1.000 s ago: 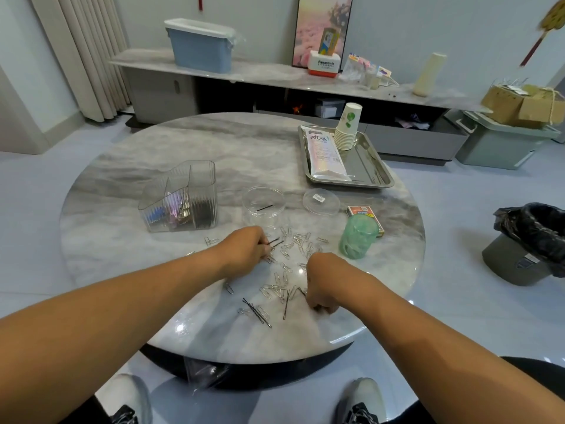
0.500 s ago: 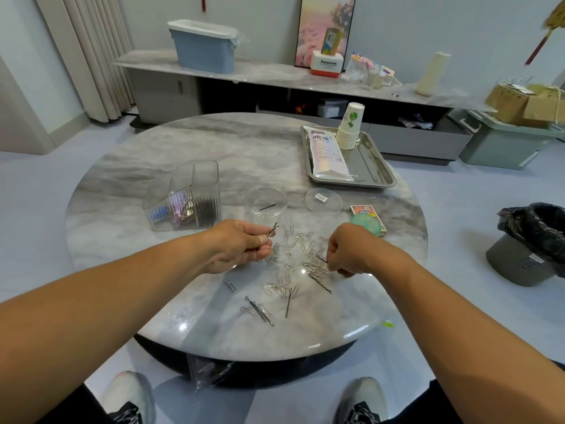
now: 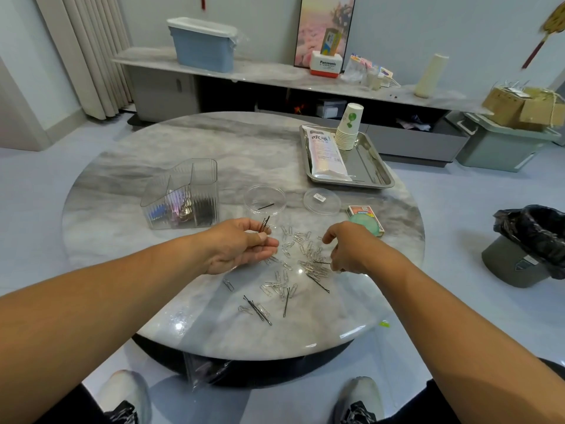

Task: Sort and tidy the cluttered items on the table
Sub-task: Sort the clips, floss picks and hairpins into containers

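The left hand [image 3: 241, 246] pinches a few black hairpins [image 3: 264, 224] as a collecting bundle just short of the clear dish [image 3: 264, 199], while the right hand [image 3: 345, 249] pinches another hairpin from the paper clips [image 3: 305, 255] under its fingertips.

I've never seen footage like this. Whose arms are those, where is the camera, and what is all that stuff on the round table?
No machine here: these are a person's two bare arms, filmed by a wide-angle camera worn on the head, looking forward and down. The left hand holds a few black hairpins in its grip. The right hand reaches into a scatter of silver paper clips, fingers curled on a pin there. More loose hairpins lie nearer the table edge. Behind stand a clear round dish with one pin inside, its lid, a clear organiser, and a metal tray carrying paper cups and a packet.
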